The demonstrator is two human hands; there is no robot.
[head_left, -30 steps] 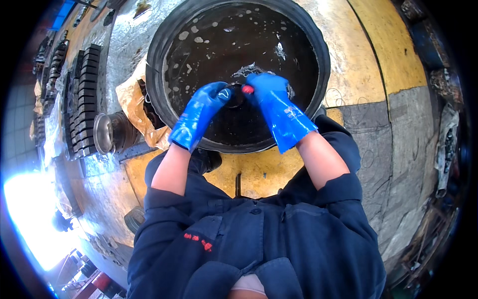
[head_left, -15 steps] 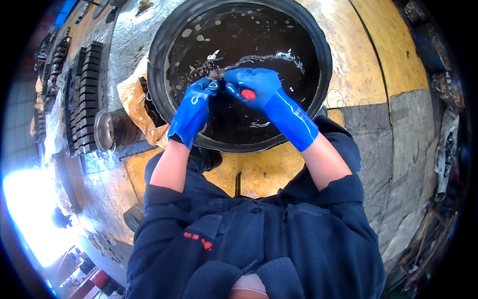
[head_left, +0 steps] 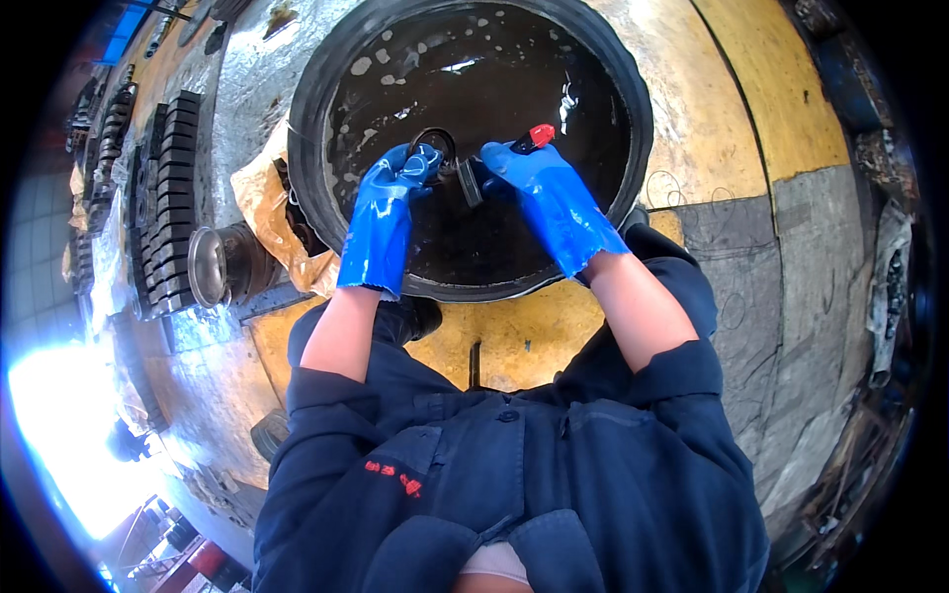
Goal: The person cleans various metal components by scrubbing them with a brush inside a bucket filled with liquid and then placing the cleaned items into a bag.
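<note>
Both of my hands wear long blue rubber gloves and work above a wide black tub [head_left: 308, 148] of dark liquid. My left hand [head_left: 397, 176] is closed on a dark, ring-like part [head_left: 445, 138], whose curved rim rises above the fingers. My right hand [head_left: 524, 170] grips a brush [head_left: 536, 137] with a red-and-black handle end sticking out past the glove. A flat dark piece [head_left: 471, 184], seemingly the brush's head, shows between the hands, close to the ring-like part. Whether the two touch, I cannot tell.
Left of the tub lie a crumpled tan sack [head_left: 262, 198] with dark contents and a metal cylinder [head_left: 222, 262]. Farther left runs a row of black ribbed blocks [head_left: 170, 198]. Scrap metal [head_left: 870, 435] lines the right edge. My knees flank the tub.
My hands have moved slightly apart. The right hand has turned, so the red handle end now points up and away. The ring-like part has come into clearer view.
</note>
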